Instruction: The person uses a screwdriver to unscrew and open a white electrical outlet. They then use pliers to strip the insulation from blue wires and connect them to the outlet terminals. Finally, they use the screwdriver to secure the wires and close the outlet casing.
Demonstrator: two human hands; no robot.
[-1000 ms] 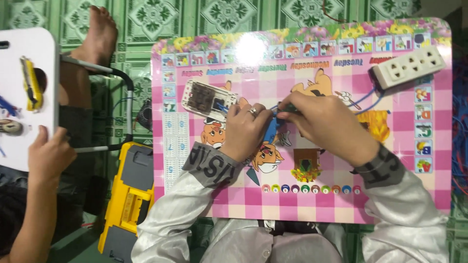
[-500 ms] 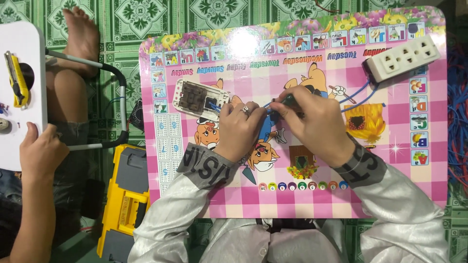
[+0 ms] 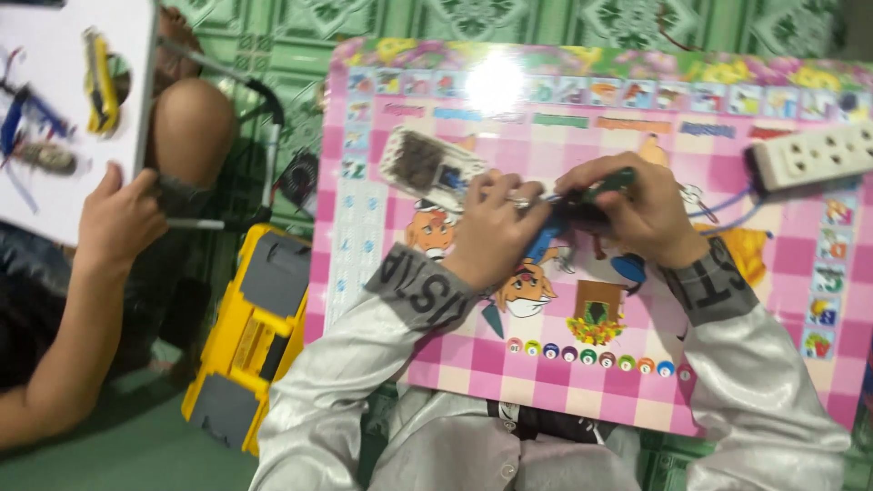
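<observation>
A small dark tool with a green handle (image 3: 596, 193) is clamped between the left hand (image 3: 496, 227) and right hand (image 3: 637, 214), pressed together above the pink checked picture desk (image 3: 800, 273).

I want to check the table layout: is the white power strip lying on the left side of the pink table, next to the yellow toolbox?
No, the white power strip lies at the right edge of the pink table, far from the yellow toolbox on the floor.

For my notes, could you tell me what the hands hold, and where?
Both hands, left hand and right hand, pinch a small dark, blurred object from either side.
</observation>
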